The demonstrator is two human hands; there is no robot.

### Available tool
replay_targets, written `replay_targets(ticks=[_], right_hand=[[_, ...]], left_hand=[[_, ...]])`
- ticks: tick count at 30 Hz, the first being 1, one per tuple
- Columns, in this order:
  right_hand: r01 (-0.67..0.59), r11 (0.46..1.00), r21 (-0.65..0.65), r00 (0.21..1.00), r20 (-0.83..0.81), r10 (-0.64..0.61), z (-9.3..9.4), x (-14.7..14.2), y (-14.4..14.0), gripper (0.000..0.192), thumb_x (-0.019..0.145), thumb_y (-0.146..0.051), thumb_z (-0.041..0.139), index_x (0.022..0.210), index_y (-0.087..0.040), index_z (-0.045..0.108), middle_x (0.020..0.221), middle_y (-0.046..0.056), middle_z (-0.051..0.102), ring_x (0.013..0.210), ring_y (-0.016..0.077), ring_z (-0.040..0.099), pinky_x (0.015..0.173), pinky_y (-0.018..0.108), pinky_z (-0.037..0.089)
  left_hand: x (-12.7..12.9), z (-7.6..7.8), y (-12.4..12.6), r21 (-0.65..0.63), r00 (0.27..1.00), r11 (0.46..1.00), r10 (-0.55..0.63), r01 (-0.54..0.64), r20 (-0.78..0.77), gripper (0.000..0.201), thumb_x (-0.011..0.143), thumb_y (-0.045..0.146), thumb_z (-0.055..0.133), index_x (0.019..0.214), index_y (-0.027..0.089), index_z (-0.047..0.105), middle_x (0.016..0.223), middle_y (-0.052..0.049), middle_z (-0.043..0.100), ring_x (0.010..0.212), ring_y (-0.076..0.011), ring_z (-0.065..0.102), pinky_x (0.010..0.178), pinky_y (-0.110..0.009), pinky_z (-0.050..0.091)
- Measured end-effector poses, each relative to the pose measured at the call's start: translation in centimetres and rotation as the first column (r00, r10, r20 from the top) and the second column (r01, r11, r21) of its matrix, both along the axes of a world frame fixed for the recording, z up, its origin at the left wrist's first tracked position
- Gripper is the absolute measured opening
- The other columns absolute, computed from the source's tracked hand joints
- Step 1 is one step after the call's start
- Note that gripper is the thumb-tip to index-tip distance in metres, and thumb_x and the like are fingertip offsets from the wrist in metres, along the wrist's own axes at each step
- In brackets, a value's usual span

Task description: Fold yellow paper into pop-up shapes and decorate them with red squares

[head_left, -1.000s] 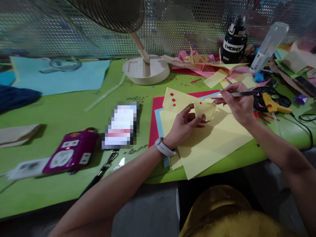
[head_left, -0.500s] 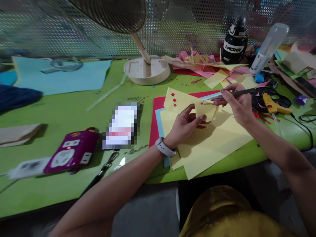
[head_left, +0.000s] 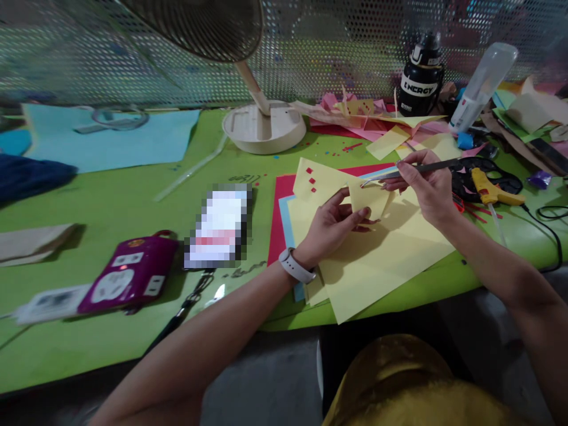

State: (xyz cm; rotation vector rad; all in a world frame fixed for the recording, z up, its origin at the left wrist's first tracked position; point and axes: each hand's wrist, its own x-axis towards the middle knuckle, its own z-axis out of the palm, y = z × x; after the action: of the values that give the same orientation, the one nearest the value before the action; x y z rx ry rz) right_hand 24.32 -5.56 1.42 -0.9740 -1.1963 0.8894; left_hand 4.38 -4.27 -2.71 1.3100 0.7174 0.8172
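A small piece of yellow paper [head_left: 369, 200] is pinched between the thumb and fingers of my left hand [head_left: 333, 226], raised over the larger yellow sheets. Closed on a pair of dark metal tweezers [head_left: 428, 168], my right hand [head_left: 428, 188] holds their tips at the upper left edge of that piece. A tiny red bit shows by the tips, too small to make out well. Several small red paper squares [head_left: 311, 180] lie on a yellow sheet to the left. Beneath my hands are stacked yellow sheets [head_left: 381, 260], with red paper [head_left: 276, 228] and light blue paper under them.
A phone [head_left: 218, 228] and a purple box-shaped device [head_left: 130, 273] lie to the left. The fan's base [head_left: 265, 133] stands behind. At the right are a yellow glue gun [head_left: 490, 188] with its cord, a black bottle [head_left: 419, 86] and paper scraps.
Both hands stay nearly where they were. The tweezers' tips have shifted very slightly at the edge of the small yellow paper, and the red bit there shows less.
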Motion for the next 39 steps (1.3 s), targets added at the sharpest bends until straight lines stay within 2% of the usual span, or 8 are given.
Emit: replay_targets(ticks=[3, 8, 14, 21, 31, 35, 39], right_hand=[[-0.003, 1.0, -0.008, 1.0, 0.008, 0.003, -0.2, 0.1, 0.1, 0.045, 0.076, -0.056, 0.079, 0.089, -0.024, 0.051, 0.067, -0.006, 0.07, 0.065, 0.0143, 0.075, 0.054, 0.021, 0.059], [0.018, 0.999, -0.028, 1.0, 0.026, -0.018, -0.3, 0.3, 0.2, 0.044, 0.077, -0.059, 0.077, 0.09, -0.026, 0.051, 0.073, -0.003, 0.071, 0.075, 0.0176, 0.077, 0.055, 0.022, 0.059], [0.021, 1.0, -0.014, 0.999, 0.027, -0.021, -0.2, 0.3, 0.1, 0.042, 0.076, -0.058, 0.079, 0.088, -0.028, 0.051, 0.067, -0.004, 0.069, 0.07, 0.0192, 0.076, 0.053, 0.026, 0.061], [0.02, 0.999, -0.032, 0.999, 0.03, -0.019, -0.4, 0.4, 0.1, 0.042, 0.078, -0.057, 0.077, 0.09, -0.027, 0.052, 0.075, -0.001, 0.071, 0.078, 0.0193, 0.076, 0.059, 0.027, 0.062], [0.005, 1.0, -0.004, 1.0, 0.018, -0.005, 0.1, 0.2, -0.1, 0.04, 0.077, -0.056, 0.078, 0.087, -0.027, 0.052, 0.064, -0.006, 0.07, 0.059, 0.0173, 0.072, 0.05, 0.028, 0.057], [0.079, 0.996, 0.026, 0.997, 0.014, -0.08, 0.4, 0.4, -0.1, 0.038, 0.079, -0.057, 0.076, 0.089, -0.029, 0.053, 0.065, -0.005, 0.07, 0.064, 0.02, 0.074, 0.053, 0.03, 0.055], [0.223, 0.972, 0.069, 0.973, 0.037, -0.226, 0.8, 1.5, 0.6, 0.03, 0.086, -0.057, 0.068, 0.093, -0.032, 0.054, 0.081, -0.003, 0.073, 0.083, 0.0224, 0.076, 0.057, 0.032, 0.056]], left_hand=[[0.0, 0.0, 0.0, 0.026, 1.0, 1.0, -0.012, 0.012, -0.007, 0.057, 0.08, 0.048, 0.077, 0.122, 0.019, 0.052, 0.095, -0.007, 0.077, 0.09, -0.0258, 0.078, 0.071, -0.031, 0.066], [-0.1, 0.0, 0.0, 0.009, 1.0, 1.0, -0.014, 0.014, 0.009, 0.058, 0.079, 0.046, 0.078, 0.123, 0.02, 0.052, 0.092, -0.006, 0.077, 0.09, -0.0266, 0.078, 0.071, -0.032, 0.066], [0.0, 0.0, 0.0, 0.0, 0.999, 1.0, -0.005, 0.005, 0.037, 0.057, 0.078, 0.047, 0.08, 0.12, 0.02, 0.052, 0.086, -0.004, 0.076, 0.088, -0.0262, 0.078, 0.07, -0.031, 0.066], [0.0, 0.1, -0.1, 0.012, 1.0, 1.0, -0.01, 0.01, 0.017, 0.055, 0.079, 0.047, 0.078, 0.119, 0.021, 0.053, 0.086, -0.003, 0.075, 0.089, -0.0264, 0.078, 0.071, -0.033, 0.066], [0.1, 0.1, -0.1, -0.005, 0.998, 1.0, -0.012, 0.012, 0.069, 0.056, 0.076, 0.046, 0.081, 0.117, 0.02, 0.053, 0.084, -0.002, 0.075, 0.084, -0.0254, 0.078, 0.068, -0.03, 0.065], [0.1, 0.2, -0.1, -0.024, 0.999, 1.0, 0.01, -0.009, 0.053, 0.055, 0.076, 0.045, 0.082, 0.115, 0.019, 0.054, 0.087, -0.005, 0.077, 0.084, -0.0255, 0.078, 0.066, -0.029, 0.065], [0.1, 0.3, 0.0, -0.045, 0.999, 0.998, 0.047, -0.046, 0.008, 0.054, 0.074, 0.046, 0.082, 0.113, 0.019, 0.055, 0.089, -0.006, 0.076, 0.085, -0.0269, 0.078, 0.063, -0.028, 0.065]])
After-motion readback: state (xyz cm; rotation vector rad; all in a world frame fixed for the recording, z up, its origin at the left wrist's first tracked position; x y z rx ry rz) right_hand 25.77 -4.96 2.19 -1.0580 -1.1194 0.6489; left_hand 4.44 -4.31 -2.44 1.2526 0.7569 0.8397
